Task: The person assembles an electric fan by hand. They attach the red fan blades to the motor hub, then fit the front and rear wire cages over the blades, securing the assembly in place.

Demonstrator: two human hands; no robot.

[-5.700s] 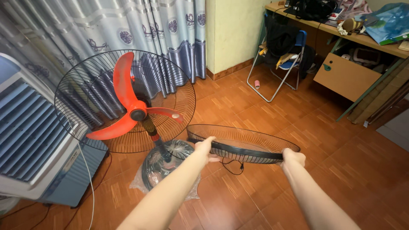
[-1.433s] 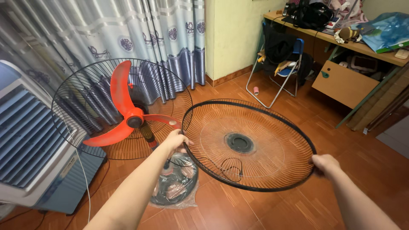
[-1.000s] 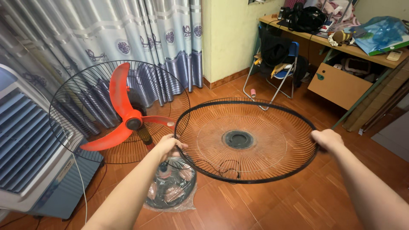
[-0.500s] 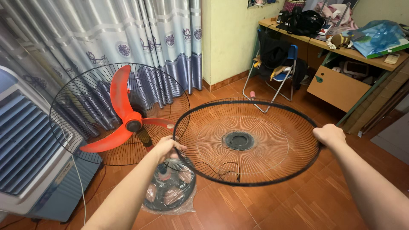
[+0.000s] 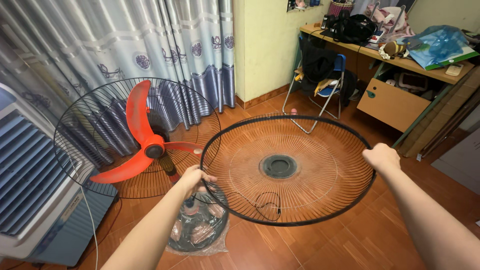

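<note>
Two hands grip a round wire fan guard (image 5: 287,167) by its rim, left hand (image 5: 194,179) and right hand (image 5: 381,157) on opposite sides, above the floor (image 5: 320,245), beside the red-bladed fan (image 5: 145,147)

Both bare arms reach forward, spread wide apart. The left hand (image 5: 194,178) is curled shut, knuckles up, fingers (image 5: 207,178) wrapped in a grip. The right hand (image 5: 382,156) sits slightly higher, likewise clenched, wrist straight.
</note>
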